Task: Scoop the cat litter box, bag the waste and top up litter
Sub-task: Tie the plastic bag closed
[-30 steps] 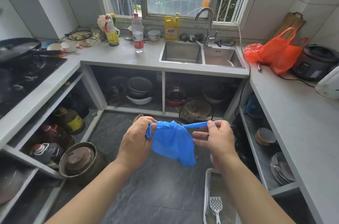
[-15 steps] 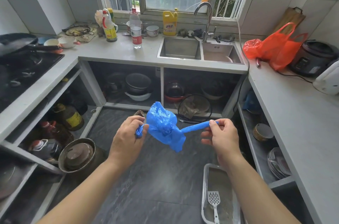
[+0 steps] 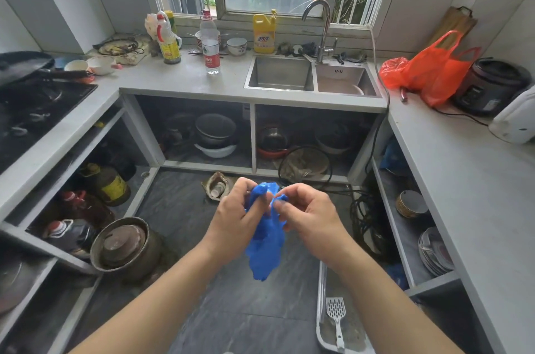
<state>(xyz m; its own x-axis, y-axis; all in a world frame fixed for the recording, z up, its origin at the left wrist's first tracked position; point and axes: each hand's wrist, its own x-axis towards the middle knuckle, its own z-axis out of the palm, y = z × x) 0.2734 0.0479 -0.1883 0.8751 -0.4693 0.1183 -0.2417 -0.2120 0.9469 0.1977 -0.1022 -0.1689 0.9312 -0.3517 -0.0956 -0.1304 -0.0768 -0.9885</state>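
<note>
A small blue plastic bag (image 3: 265, 246) hangs in front of me above the dark floor. My left hand (image 3: 236, 220) and my right hand (image 3: 308, 219) are close together at its top, each pinching the bag's twisted handles with curled fingers. The bag's body droops below the hands. A grey litter box (image 3: 321, 324) lies on the floor at the lower right, partly hidden by my right forearm. A white slotted scoop (image 3: 335, 314) rests inside it.
Open shelves with pots, oil jugs and bowls line the floor on three sides. A metal pot (image 3: 123, 246) stands on the floor at the left. Black cables (image 3: 364, 217) lie at the right. An orange bag (image 3: 428, 69) sits on the right counter beside the sink (image 3: 312, 75).
My hands have come together from apart, so the stretched handle strands are now bunched between them. The bag hangs straight down instead of being flung up.
</note>
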